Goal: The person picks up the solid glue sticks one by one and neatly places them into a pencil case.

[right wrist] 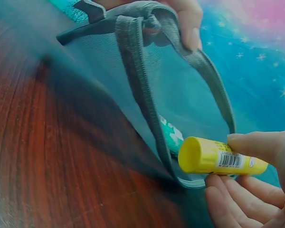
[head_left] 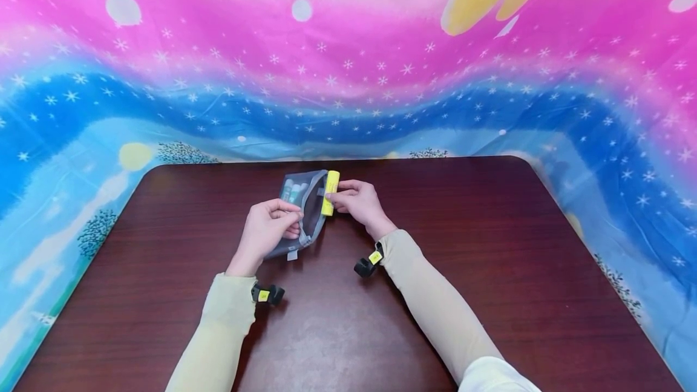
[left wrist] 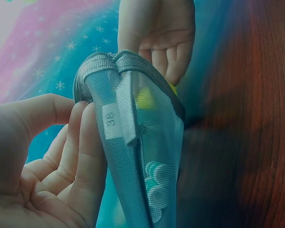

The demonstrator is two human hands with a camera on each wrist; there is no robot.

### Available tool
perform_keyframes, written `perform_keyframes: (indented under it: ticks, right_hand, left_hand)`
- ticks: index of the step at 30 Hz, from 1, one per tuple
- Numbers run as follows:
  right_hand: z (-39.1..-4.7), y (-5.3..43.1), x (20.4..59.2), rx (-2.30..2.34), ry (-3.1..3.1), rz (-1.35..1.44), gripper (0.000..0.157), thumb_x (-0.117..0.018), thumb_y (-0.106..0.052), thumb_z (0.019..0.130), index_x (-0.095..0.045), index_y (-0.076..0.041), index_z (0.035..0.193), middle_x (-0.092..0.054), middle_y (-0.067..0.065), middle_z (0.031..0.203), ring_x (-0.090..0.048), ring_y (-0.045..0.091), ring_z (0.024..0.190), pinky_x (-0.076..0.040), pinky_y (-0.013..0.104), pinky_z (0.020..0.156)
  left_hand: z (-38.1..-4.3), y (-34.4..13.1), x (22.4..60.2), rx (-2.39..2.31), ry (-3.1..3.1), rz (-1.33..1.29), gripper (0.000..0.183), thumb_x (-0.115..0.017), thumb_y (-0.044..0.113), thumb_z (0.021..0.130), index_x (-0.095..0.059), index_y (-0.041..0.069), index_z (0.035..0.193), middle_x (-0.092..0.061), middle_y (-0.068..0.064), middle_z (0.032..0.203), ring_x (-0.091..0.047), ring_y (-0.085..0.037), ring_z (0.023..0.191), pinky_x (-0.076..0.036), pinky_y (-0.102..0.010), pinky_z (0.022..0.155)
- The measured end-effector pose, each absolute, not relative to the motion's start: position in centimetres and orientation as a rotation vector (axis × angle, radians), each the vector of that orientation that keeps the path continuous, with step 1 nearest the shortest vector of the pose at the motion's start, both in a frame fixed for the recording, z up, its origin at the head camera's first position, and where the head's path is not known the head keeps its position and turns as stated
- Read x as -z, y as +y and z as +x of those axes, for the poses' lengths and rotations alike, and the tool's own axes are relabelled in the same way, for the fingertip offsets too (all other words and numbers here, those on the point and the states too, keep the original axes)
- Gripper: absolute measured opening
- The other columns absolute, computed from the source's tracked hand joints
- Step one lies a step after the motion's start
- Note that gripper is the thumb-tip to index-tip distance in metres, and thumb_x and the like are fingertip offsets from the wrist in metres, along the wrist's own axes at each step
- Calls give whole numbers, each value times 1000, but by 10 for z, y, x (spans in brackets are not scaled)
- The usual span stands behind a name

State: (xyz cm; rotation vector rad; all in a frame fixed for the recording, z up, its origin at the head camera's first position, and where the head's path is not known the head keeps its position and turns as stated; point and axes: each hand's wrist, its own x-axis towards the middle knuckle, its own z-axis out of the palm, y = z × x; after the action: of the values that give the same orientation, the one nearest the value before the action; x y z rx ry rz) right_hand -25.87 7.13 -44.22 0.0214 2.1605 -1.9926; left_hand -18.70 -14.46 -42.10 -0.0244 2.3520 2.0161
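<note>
A grey mesh zip pouch (head_left: 312,236) is held up over the table, its zipper undone and its mouth gaping to the right. My left hand (head_left: 264,228) pinches the near edge of that mouth between thumb and fingers. Through the mesh show several white-and-green sticks (head_left: 294,191) lying inside. My right hand (head_left: 359,203) grips a yellow glue stick (right wrist: 213,156) with a barcode label, thumb on one side and fingers on the other. In the right wrist view one end of the glue stick overlaps the pouch's opening. A small tag (left wrist: 111,121) marked 38 is on the pouch's side.
The dark wooden table (head_left: 463,228) spreads around both hands. A pink and blue patterned cloth (head_left: 348,89) hangs behind it and along its sides. Black straps with yellow labels (head_left: 264,296) sit at both wrists.
</note>
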Motion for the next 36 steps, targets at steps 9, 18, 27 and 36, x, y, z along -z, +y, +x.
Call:
perform_keyframes:
  ticks: [9,18,27,36]
  right_hand:
    - [-259,64,448,1927,2153,105,49,-87,-21,83,-66,0,123,-75,11,95,-74,25,81,-62,35,76]
    - [-257,62,446,1942,2149,59,44,-81,-19,90,-67,1,126,-75,14,98,-74,27,86,-62,34,76]
    - [-252,73,435,1982,2173,9,47,-77,-27,94,-65,2,129,-74,17,104,-73,34,93,-62,37,79]
    - [-245,91,416,2084,2194,-83,40,-75,-27,95,-69,-2,125,-75,14,101,-70,41,98,-62,37,80]
  left_hand:
    - [-186,-144,420,-2016,2345,-29,22,-75,6,92,-71,-10,107,-74,-17,84,-71,-21,63,-63,-33,63]
    - [-185,-143,419,-2032,2331,-19,17,-73,5,93,-72,-7,106,-73,-25,91,-71,-20,64,-63,-33,63]
    - [-185,-142,419,-2034,2333,-21,17,-73,5,94,-72,-7,106,-73,-24,90,-70,-20,63,-63,-33,63]
    - [-186,-141,423,-2041,2334,-10,16,-72,2,93,-72,-8,105,-73,-24,88,-70,-19,62,-63,-33,63]
